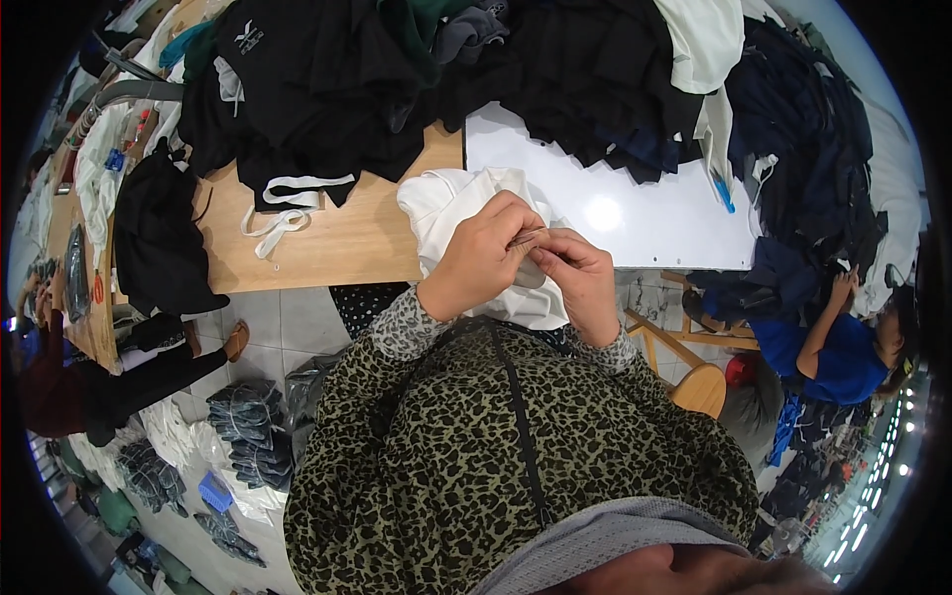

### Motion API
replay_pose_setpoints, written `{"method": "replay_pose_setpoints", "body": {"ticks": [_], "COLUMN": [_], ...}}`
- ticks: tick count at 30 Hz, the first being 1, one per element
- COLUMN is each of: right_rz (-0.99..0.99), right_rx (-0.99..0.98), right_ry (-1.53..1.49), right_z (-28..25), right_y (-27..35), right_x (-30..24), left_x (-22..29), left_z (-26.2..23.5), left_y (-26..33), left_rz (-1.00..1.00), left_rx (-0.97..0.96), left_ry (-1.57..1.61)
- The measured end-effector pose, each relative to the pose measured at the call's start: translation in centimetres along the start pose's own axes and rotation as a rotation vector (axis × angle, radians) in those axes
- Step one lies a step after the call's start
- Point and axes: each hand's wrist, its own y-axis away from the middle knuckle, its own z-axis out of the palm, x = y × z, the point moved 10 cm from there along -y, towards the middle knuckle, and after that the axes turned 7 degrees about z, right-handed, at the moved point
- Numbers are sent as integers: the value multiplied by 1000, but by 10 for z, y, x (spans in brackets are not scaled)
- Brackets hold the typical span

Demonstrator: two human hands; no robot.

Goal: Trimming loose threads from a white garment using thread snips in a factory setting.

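Note:
My left hand (pixel 480 250) and my right hand (pixel 583 282) meet fingertip to fingertip in front of my chest. Both are closed in a pinch. Something thin and pale shows between the fingertips, too small to name. Beneath and behind the hands, a bunched white garment (pixel 436 203) lies partly on the table and hangs over its near edge. The hands hide its middle, so I cannot tell whether the pinched bit belongs to it.
Black garments (pixel 585 89) heap along the table's far side. A white strap (pixel 288 213) lies on the wooden tabletop (pixel 367 238); a blue pointed tool (pixel 724 193) is on the white board (pixel 684 223). At right sits a person in blue (pixel 843 347), near a wooden stool (pixel 699 390). Bagged garments (pixel 248 421) stack on the floor.

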Motion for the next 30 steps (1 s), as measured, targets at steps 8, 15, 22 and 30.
{"method": "replay_pose_setpoints", "body": {"ticks": [8, 15, 22, 30], "right_rz": [168, 161, 110, 64], "right_rx": [51, 11, 33, 35], "right_ry": [-135, -195, -158, -105], "right_z": [-8, -8, -6, -5], "right_y": [-4, -7, -7, -6], "right_x": [16, 14, 7, 4], "left_x": [-18, -5, -3, -2], "left_z": [-25, -10, -5, -3], "left_y": [14, 28, 25, 21], "left_rz": [-293, -262, -293, -270], "left_rx": [15, -377, -391, -375], "left_ry": [-86, -25, -205, -265]}}
